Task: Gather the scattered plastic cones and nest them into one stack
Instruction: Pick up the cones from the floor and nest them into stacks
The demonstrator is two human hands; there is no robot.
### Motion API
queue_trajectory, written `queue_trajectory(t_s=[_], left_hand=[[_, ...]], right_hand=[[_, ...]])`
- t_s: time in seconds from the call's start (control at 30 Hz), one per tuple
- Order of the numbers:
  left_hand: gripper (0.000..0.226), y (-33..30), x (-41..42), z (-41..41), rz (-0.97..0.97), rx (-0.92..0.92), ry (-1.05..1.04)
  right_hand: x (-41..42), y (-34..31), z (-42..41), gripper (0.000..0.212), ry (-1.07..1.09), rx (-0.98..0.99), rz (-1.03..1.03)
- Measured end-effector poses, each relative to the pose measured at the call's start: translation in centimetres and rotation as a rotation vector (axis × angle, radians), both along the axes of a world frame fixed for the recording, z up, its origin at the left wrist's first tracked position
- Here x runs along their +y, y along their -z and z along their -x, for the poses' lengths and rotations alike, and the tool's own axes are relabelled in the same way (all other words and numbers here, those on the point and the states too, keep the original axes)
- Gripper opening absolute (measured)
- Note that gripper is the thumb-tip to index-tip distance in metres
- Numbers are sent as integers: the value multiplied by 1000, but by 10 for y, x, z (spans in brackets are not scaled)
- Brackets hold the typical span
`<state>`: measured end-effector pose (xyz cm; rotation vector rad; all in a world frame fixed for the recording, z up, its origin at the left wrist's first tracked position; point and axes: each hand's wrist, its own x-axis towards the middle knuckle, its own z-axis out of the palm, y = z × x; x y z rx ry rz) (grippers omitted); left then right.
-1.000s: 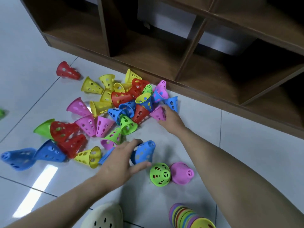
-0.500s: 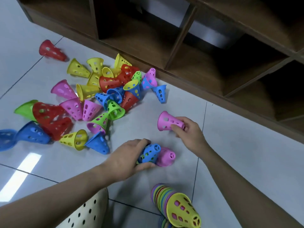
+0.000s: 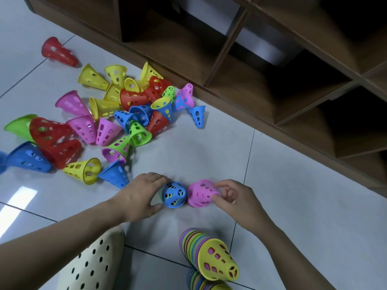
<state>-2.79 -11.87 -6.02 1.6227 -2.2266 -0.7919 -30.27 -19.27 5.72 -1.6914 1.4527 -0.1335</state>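
A: Item: blue cone (image 3: 174,194), on the floor (image 3: 293,206), tip toward the camera. Holder: left hand (image 3: 139,196), fingers curled round its wide end.

B: Item: pink cone (image 3: 201,193), touching the blue one's right side. Holder: right hand (image 3: 232,195), thumb and fingers (image 3: 222,185) pinching its far edge, the rest of the fingers curled in.

A: Risk, as a judgement: the two cones point different ways, so pushing them together could jam rim against rim rather than nest. Cause: misaligned axes.

B: Second risk: the pinch is light and on the edge only; the pink cone could twist or slip out when lifted.

A: Stock remaining: loose pile (image 3: 117,122) of red, yellow, green, pink and blue cones, well apart up-left by the wooden shelf unit (image 3: 261,91). One red cone (image 3: 58,51) lies off alone.

B: Nested stack (image 3: 209,256), yellow cone outermost, lying on its side near the camera; it could roll if knocked by a forearm. A perforated cream shoe (image 3: 92,264) sits beside it.

A: Pose: both forearms reach forward, palms down, wrists low over the floor.
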Motion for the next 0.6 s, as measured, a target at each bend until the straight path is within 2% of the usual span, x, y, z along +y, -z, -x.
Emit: queue_trajectory(t_s=[0.13, 0.23, 0.43, 0.5, 0.6], left_hand=[[77, -13, 3, -39, 125, -393, 61], [74, -18, 11, -75, 107, -525, 4], [49, -8, 9, -105, 139, -606, -36], [42, -4, 5, -105, 158, -617, -29], [34, 0, 1, -107, 221, -620, -13]], right_hand=[[-19, 14, -17, 8, 4, -17, -16], [-43, 31, -32, 3, 54, -68, -22], [-89, 77, -67, 7, 191, -143, -76], [-105, 95, -74, 4, 224, -136, -32], [-127, 111, -83, 23, 302, -98, 105]])
